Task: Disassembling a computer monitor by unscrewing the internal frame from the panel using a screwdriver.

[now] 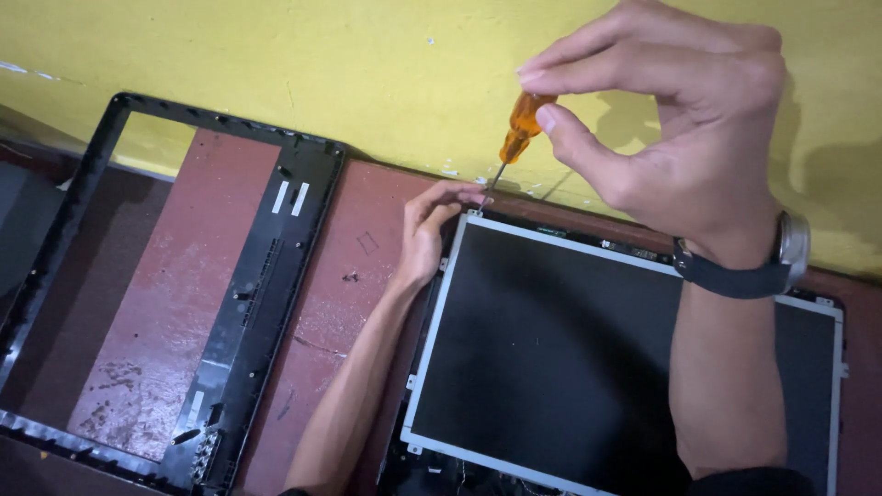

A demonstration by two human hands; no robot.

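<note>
My right hand [684, 119] pinches the top of a small screwdriver [516, 138] with an amber handle: thumb and fingertips are closed round the handle's end, the grip you'd use to spin it rather than push. The shaft runs down and left, and its tip sits at the top-left corner of the bare LCD panel [551, 358], where a metal mounting tab sticks out. I can't make out a screw head, too small. There's a wristwatch [781, 262] with a dark strap on that wrist.

My left hand [434, 230] rests at the same corner, fingers curled over the panel's edge just beside the driver tip. I'd judge it steadies the panel and guides the tip. It isn't gripping anything fully, more a loose curl pressed on the frame edge.

The panel lies flat, dark face up, inside the laptop lid shell [831, 303], silver metal brackets showing along its left and bottom sides. It's pushed close to the yellow wall [322, 64], so the far edge has a backstop.

The removed black plastic bezel [257, 303] sits well apart to the left, flat on the worn reddish-brown surface [358, 276], out of the working area. Small dark specks lie on the surface between bezel and panel; possibly screws, can't tell.
</note>
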